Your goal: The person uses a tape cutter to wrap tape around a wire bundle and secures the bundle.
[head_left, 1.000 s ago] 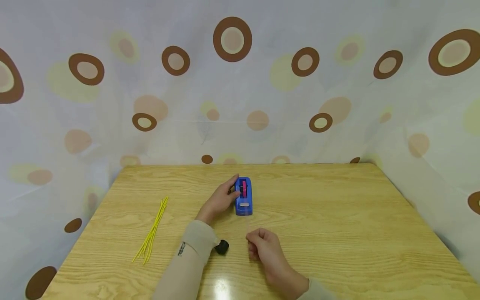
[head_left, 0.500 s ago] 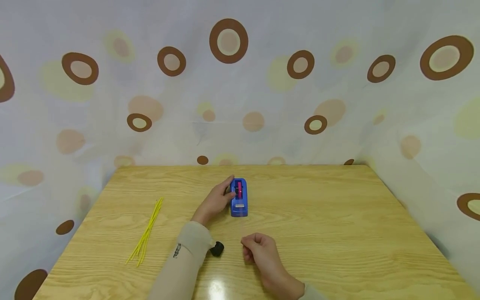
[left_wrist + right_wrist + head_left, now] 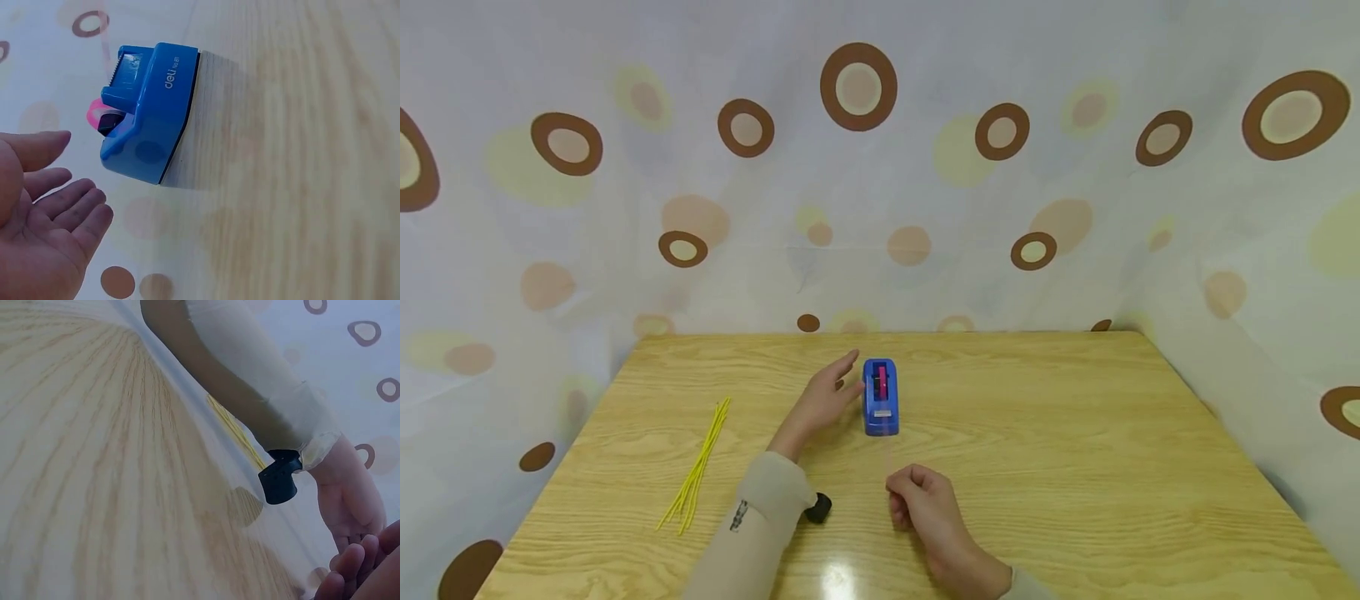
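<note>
A blue tape dispenser with a pink-cored roll stands on the wooden table. Clear tape stretches from its cutter towards the person, faint against the wood. The right hand pinches the free end of this tape between thumb and index finger, the other fingers curled. Just left of the dispenser, the left hand is spread and holds nothing. In the left wrist view a gap shows between the left hand and the dispenser. Only some fingers of the right hand show in the right wrist view; the tape is not discernible there.
Several thin yellow sticks lie in a loose bundle on the table's left side. A black wrist camera sticks out from the left sleeve. Behind the table hangs a pale curtain with brown rings.
The left hand has let go of the tape dispenser and drawn slightly left. The right hand keeps pinching the tape, nearly still. The head view has shifted a little.
</note>
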